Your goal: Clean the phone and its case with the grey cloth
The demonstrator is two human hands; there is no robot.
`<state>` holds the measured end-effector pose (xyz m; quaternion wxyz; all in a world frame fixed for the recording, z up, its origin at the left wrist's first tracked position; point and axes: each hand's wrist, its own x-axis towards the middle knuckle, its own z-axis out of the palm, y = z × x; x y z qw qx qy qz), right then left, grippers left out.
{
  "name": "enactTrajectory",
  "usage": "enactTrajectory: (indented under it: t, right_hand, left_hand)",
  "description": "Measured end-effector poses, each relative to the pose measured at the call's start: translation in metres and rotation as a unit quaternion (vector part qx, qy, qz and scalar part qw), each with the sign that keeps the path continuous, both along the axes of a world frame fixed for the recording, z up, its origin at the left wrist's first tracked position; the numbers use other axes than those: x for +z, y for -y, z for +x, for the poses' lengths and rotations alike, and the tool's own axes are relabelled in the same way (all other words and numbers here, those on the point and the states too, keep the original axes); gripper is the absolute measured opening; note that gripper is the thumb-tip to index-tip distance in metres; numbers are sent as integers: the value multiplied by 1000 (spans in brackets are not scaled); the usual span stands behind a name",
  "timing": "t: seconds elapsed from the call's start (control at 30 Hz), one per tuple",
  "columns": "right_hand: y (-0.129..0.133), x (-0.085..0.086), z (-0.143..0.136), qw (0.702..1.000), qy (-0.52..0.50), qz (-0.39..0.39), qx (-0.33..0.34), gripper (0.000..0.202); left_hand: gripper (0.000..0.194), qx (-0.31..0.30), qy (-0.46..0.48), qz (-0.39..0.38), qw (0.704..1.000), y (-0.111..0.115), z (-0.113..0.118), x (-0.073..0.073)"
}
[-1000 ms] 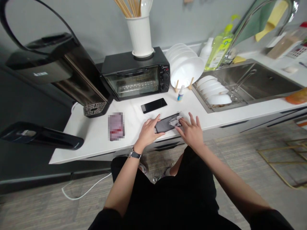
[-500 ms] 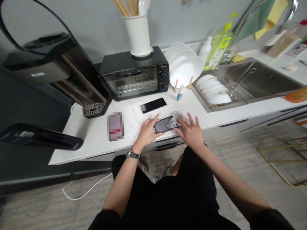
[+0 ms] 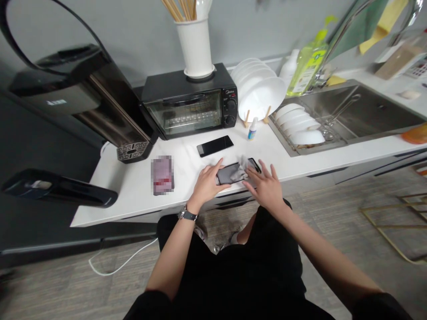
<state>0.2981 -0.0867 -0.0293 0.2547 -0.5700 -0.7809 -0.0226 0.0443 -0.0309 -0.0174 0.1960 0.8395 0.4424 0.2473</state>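
A dark smartphone (image 3: pixel 224 174) lies flat near the counter's front edge. My left hand (image 3: pixel 206 183) grips its left end, thumb on one long side and fingers on the other. On its screen rests a crumpled grey cloth (image 3: pixel 239 173), pressed under the fingertips of my right hand (image 3: pixel 267 187); the other fingers of that hand are spread. Just behind lies a second black phone (image 3: pixel 215 146), untouched. A small spray bottle (image 3: pixel 252 130) with a white top stands upright beyond my right hand.
On the white counter (image 3: pixel 133 186) sits a blurred-out purple packet (image 3: pixel 163 174). A black toaster oven (image 3: pixel 190 109) is at the back, between a tall dark drinks machine (image 3: pixel 110 102) and racked white plates (image 3: pixel 260 100). The sink (image 3: pixel 376 111) with bowls is to the right.
The cloth has moved left along the phone, uncovering its right end. My left hand keeps its hold. The whole view has shifted slightly.
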Motion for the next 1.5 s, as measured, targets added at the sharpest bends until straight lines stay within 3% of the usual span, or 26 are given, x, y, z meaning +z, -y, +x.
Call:
enactTrajectory:
  t: [0.07, 0.13, 0.23, 0.3, 0.4, 0.47, 0.53, 0.63, 0.77, 0.87, 0.97, 1.03, 1.07, 1.13, 1.2, 1.27, 1.33, 1.43, 1.5]
  right_hand:
    - [-6, 1, 3, 998, 0, 14, -53, 52]
    - [-9, -1, -25, 998, -10, 14, -57, 63]
    - [-2, -4, -85, 999, -34, -9, 18, 77]
    - [5, -5, -101, 996, -42, -23, 70, 74]
    - [3, -5, -67, 996, -24, -24, 88, 59]
    - [-4, -4, -29, 999, -6, -9, 42, 54]
    - [-11, -3, -9, 1000, -1, 10, -23, 56]
    - [-10, -4, -35, 999, -12, 15, -41, 69]
    - [-1, -5, -86, 996, -23, -21, 84, 73]
    - [-9, -3, -60, 996, -7, -28, 87, 60]
    - [-21, -1, -22, 1000, 7, -5, -21, 56]
    - [-21, -1, -25, 997, 7, 8, -71, 65]
    - [-18, -1, -36, 998, 7, 7, -65, 71]
    - [-9, -3, -65, 1000, 2, -4, -2, 83]
    - [-4, -3, -81, 997, -2, -24, 78, 79]
    - [-8, -1, -73, 995, -2, -34, 94, 67]
    - [-17, 1, -50, 999, 2, -27, 32, 57]
    - [-24, 2, -31, 998, 2, -6, -62, 61]
    - [-20, 1, -40, 1000, -2, -10, -15, 68]
  left_hand:
    - [106, -1, 3, 0, 1000, -2, 1, 0]
    - [102, -3, 6, 4, 1000, -4, 1, -2]
    - [91, 3, -13, 5, 1000, -5, -2, -7]
    - [88, 15, -33, 1, 999, -3, -4, -8]
    - [94, 20, -28, 10, 999, 1, -5, -7]
    - [102, 16, -15, 14, 1000, 2, -3, -5]
    - [104, 10, -7, 10, 1000, 2, 0, -3]
    - [100, -3, -5, 6, 1000, -1, 1, -4]
    - [91, 4, -28, 13, 1000, -2, -5, -6]
    - [95, 12, -30, 19, 999, 1, -6, -6]
    - [101, 14, -24, 22, 999, 2, -1, -4]
    - [101, 8, -22, 23, 999, 1, 2, -3]
    - [99, 6, -24, 23, 999, 0, 3, -3]
    - [92, 13, -41, 23, 999, -1, 3, -3]
    - [86, 29, -62, 23, 997, 0, 0, -4]
    - [87, 40, -67, 29, 997, 3, -1, -4]
    - [93, 42, -54, 37, 997, 4, 0, -4]
    - [98, 42, -40, 44, 997, 4, 3, -4]
    - [95, 37, -46, 45, 997, 3, 3, -4]
